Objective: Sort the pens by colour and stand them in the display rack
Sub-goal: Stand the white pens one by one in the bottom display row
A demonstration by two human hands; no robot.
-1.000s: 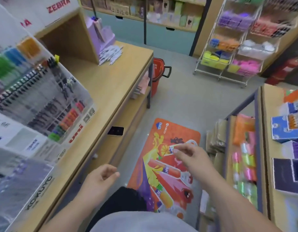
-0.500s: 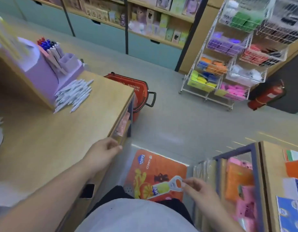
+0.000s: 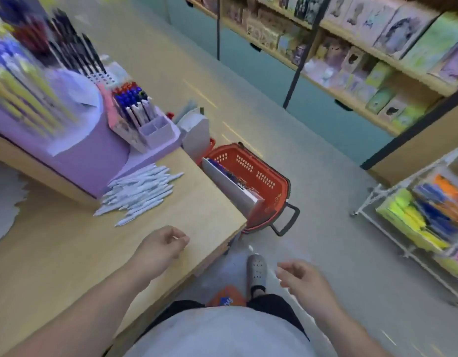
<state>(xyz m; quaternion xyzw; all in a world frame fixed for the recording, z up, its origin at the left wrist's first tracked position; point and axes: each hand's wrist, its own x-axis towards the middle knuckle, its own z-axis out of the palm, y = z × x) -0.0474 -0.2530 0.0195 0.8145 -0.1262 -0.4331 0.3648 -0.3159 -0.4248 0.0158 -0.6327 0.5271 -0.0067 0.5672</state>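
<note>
A loose pile of white pens lies on the wooden counter, right in front of a lilac display rack. The rack's small compartments hold several white pens with blue and red caps. My left hand hovers over the counter near its right edge, fingers curled loosely, holding nothing. My right hand hangs over the floor, fingers apart and empty. Both hands are well short of the pen pile.
A red shopping basket with a grey box in it stands on the floor past the counter's end. Shelves of boxed goods line the far wall. A white wire rack of coloured items stands at right. My shoe is below.
The view has swung and moved along the counter toward the lilac rack and pen pile. My left hand left the counter edge and sits over the counter; my right hand rose, still empty.
</note>
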